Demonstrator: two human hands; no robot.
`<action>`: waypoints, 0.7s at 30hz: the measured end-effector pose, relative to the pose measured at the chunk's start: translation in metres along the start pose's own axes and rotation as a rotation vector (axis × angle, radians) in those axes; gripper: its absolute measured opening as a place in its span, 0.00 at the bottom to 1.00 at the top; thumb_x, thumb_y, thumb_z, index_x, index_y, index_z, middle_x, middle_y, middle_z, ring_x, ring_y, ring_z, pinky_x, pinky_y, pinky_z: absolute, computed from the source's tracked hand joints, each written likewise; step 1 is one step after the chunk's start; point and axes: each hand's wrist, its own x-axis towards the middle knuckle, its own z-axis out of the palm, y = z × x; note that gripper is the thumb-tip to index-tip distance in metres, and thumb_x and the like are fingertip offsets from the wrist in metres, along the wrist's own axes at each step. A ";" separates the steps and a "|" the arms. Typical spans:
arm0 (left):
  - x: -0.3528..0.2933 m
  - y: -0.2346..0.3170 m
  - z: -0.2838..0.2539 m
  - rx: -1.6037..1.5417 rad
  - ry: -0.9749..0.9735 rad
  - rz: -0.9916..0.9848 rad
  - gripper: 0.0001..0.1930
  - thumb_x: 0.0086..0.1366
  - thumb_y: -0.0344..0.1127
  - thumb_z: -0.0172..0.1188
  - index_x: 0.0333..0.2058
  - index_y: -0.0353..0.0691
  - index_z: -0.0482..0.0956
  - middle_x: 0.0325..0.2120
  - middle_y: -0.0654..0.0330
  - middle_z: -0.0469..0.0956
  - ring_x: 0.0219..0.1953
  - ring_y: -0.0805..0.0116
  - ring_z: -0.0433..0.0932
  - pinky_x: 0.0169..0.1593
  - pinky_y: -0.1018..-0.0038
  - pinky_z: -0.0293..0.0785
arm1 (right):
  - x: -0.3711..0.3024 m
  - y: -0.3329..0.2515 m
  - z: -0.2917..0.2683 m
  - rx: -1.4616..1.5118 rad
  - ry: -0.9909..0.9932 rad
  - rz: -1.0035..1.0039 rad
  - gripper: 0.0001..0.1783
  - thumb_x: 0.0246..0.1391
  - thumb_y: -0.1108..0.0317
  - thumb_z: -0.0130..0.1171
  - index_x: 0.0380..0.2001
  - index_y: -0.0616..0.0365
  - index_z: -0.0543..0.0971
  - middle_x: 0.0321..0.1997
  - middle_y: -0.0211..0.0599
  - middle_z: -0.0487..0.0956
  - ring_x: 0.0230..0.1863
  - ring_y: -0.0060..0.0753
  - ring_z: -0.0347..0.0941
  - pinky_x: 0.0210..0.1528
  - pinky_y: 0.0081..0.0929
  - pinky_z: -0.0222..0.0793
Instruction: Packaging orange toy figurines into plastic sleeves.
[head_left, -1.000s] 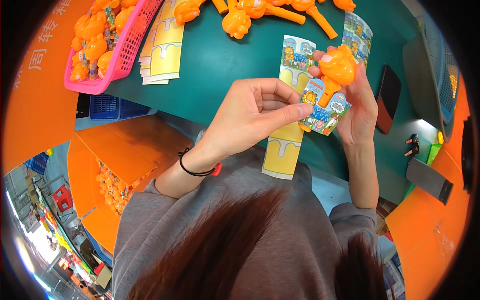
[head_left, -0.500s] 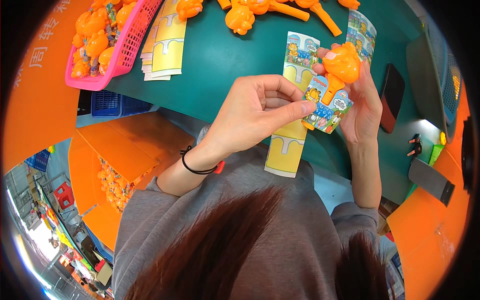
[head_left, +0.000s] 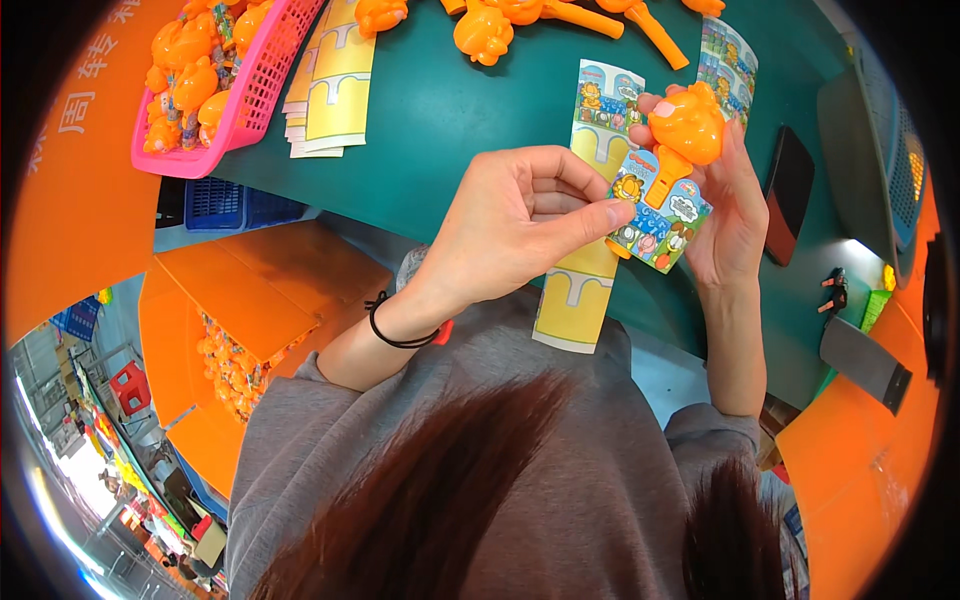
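Observation:
My right hand [head_left: 737, 225] holds an orange plastic toy [head_left: 686, 125] with a round, cat-like head and a handle pointing down to the left. A colourful cartoon sticker [head_left: 655, 238] lies against the handle, whose upper part shows in front of it. My left hand [head_left: 525, 225] pinches the sticker's left edge between thumb and forefinger. Beneath the hands, a yellow backing strip [head_left: 572, 312] runs from the green table down over its near edge, with one sticker still on its far end. Some right-hand fingers are hidden behind the toy and sticker.
Several orange toys [head_left: 484, 36] lie along the far side of the green table [head_left: 440, 120]. A pink basket [head_left: 255, 95] of toys and a stack of yellow strips [head_left: 338, 105] are at left. Another sticker strip [head_left: 725, 70], a dark phone [head_left: 788, 190] and small black clippers [head_left: 834, 290] are at right.
The whole view has shifted very slightly to the right. Both hands keep the same hold on the toy and sticker.

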 end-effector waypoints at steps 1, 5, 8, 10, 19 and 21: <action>0.000 0.000 0.000 0.001 0.000 -0.001 0.07 0.60 0.25 0.64 0.35 0.29 0.75 0.34 0.56 0.81 0.37 0.74 0.80 0.42 0.80 0.77 | 0.000 0.000 0.001 0.001 0.000 0.000 0.28 0.67 0.53 0.41 0.59 0.65 0.64 0.55 0.53 0.74 0.54 0.42 0.74 0.58 0.37 0.70; 0.001 -0.005 0.002 0.022 0.025 0.034 0.11 0.56 0.25 0.68 0.34 0.29 0.74 0.32 0.54 0.81 0.36 0.72 0.82 0.41 0.78 0.79 | -0.001 -0.001 0.004 -0.069 -0.020 0.009 0.29 0.67 0.52 0.40 0.59 0.67 0.62 0.59 0.53 0.69 0.56 0.41 0.72 0.59 0.38 0.67; 0.001 -0.010 0.006 0.025 0.060 0.073 0.13 0.54 0.26 0.70 0.33 0.28 0.75 0.31 0.53 0.82 0.34 0.72 0.83 0.39 0.78 0.80 | -0.002 0.000 0.004 -0.111 -0.010 -0.002 0.29 0.67 0.53 0.40 0.59 0.67 0.62 0.59 0.54 0.70 0.58 0.44 0.71 0.61 0.39 0.65; 0.001 -0.013 0.006 0.028 0.084 0.084 0.13 0.53 0.26 0.70 0.33 0.28 0.75 0.31 0.52 0.82 0.34 0.71 0.83 0.39 0.78 0.80 | -0.002 0.002 0.004 -0.124 -0.012 -0.008 0.29 0.67 0.53 0.40 0.59 0.68 0.62 0.58 0.54 0.70 0.59 0.46 0.70 0.62 0.40 0.64; 0.016 -0.014 0.002 0.267 0.193 0.223 0.46 0.47 0.27 0.75 0.60 0.35 0.53 0.26 0.58 0.80 0.31 0.76 0.81 0.36 0.82 0.76 | -0.005 0.012 0.016 -0.085 0.010 -0.001 0.25 0.68 0.57 0.41 0.58 0.66 0.63 0.58 0.53 0.71 0.61 0.50 0.68 0.62 0.41 0.64; 0.020 -0.009 -0.002 0.379 0.261 0.222 0.46 0.45 0.27 0.76 0.60 0.36 0.55 0.26 0.60 0.80 0.30 0.79 0.80 0.33 0.85 0.73 | -0.004 0.015 0.017 -0.080 0.090 -0.051 0.24 0.65 0.61 0.45 0.59 0.65 0.62 0.59 0.52 0.70 0.62 0.47 0.67 0.62 0.38 0.63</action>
